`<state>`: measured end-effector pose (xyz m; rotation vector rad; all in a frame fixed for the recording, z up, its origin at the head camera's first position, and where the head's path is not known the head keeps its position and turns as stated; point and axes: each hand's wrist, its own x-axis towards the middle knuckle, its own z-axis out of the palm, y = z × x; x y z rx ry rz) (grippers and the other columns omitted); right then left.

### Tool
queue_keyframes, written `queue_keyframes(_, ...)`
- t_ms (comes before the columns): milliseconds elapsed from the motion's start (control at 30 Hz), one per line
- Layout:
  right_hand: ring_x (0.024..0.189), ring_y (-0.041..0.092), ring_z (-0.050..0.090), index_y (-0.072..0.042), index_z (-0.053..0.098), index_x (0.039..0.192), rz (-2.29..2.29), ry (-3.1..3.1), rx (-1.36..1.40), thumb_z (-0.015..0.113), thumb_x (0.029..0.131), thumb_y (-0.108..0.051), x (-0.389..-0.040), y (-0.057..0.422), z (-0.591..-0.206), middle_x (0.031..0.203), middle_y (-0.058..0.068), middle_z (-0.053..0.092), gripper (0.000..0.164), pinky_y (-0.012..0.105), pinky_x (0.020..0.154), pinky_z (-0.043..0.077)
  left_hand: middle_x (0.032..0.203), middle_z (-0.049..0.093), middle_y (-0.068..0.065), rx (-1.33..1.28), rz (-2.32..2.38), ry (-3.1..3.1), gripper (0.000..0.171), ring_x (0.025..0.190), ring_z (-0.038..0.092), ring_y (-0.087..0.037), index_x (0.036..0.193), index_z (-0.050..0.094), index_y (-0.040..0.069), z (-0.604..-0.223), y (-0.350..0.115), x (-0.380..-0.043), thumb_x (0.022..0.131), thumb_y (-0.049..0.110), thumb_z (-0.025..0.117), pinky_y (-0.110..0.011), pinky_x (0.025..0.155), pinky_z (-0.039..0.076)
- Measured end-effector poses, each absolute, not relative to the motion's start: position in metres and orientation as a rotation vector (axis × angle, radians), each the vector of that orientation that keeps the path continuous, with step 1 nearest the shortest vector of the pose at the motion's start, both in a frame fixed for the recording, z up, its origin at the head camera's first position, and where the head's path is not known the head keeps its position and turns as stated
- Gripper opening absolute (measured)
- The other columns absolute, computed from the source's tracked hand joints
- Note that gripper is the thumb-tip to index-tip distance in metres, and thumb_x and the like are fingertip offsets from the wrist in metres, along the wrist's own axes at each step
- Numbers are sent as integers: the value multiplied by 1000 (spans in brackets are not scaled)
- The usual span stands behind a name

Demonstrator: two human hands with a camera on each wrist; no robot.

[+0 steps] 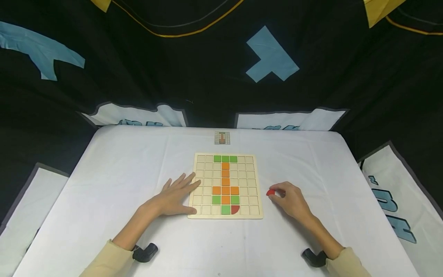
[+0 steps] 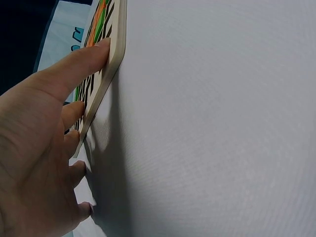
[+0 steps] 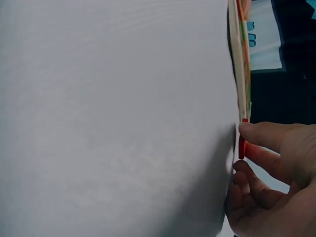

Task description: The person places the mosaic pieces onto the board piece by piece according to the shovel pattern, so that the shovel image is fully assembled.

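A pale wooden grid board (image 1: pixel 250 181) lies flat on the white table, with green, orange and red tiles set in its squares. Green squares form a row along its far edge, and an orange column runs down the middle. A red quarter-round tile (image 1: pixel 235 209) sits near the near edge, right of a green tile (image 1: pixel 225 209). My left hand (image 1: pixel 174 198) rests at the board's left edge, fingers spread, thumb on the rim. Right of the board, my right hand (image 1: pixel 290 200) pinches a red piece (image 1: pixel 270 192) between thumb and fingers; the right wrist view shows the piece (image 3: pixel 242 139) edge-on.
A small printed card (image 1: pixel 222 138) with a grid picture lies beyond the board. White cloth (image 1: pixel 121 165) covers the table, and a dark curtain (image 1: pixel 207 80) with blue shapes hangs behind it. Black wrist devices (image 1: pixel 145 252) are on both forearms.
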<state>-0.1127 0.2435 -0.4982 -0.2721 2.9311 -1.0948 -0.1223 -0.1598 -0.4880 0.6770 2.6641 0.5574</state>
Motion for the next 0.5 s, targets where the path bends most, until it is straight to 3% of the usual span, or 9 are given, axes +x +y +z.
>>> queue_keyframes(133, 98, 27, 65, -4, 76, 105, -1131, 2950, -336, 80, 83, -7, -113, 241, -495, 105, 9, 71, 23, 45, 85, 53, 165, 15, -12, 679, 567, 2663, 91, 149, 9, -41, 156, 37, 14, -488, -160, -122, 83, 55, 74, -71, 112, 4)
queue_keyframes(500, 93, 22, 70, 2, 75, 109, -1294, 2817, -683, 81, 81, -1, -118, 206, -479, 105, 6, 72, 29, 38, 84, 57, 165, 16, -12, 683, 549, 2673, 93, 149, 10, -41, 155, 37, 13, -488, -159, -123, 82, 58, 73, -71, 112, 5)
